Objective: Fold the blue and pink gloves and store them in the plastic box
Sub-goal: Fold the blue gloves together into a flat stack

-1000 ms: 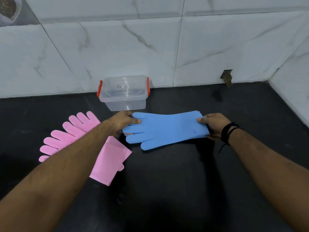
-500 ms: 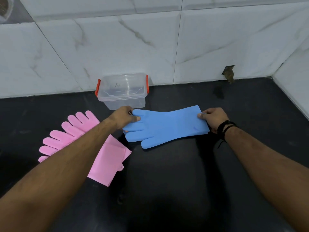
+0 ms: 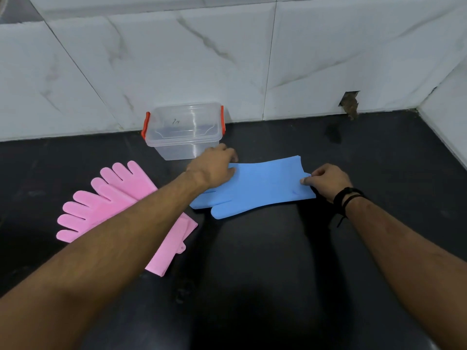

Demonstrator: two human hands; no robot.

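The blue gloves [image 3: 262, 188] lie stacked flat on the black counter, fingers pointing left, cuff to the right. My left hand [image 3: 214, 166] rests on their finger end and covers most of the fingers. My right hand [image 3: 326, 180] pinches the cuff edge between thumb and fingers. The pink gloves [image 3: 113, 198] lie flat at the left, fingers spread to the upper left, partly hidden under my left forearm. The clear plastic box [image 3: 183, 131] with red clips stands by the wall, lid on, just behind my left hand.
White marble tiles form the back wall and the right side wall. A small broken hole [image 3: 350, 103] shows in the tile at the back right. The black counter [image 3: 278, 274] stretches toward me.
My left hand has slid right over the blue fingers, covering more of them. My right hand has shifted its pinch on the cuff. The gloves stay flat.
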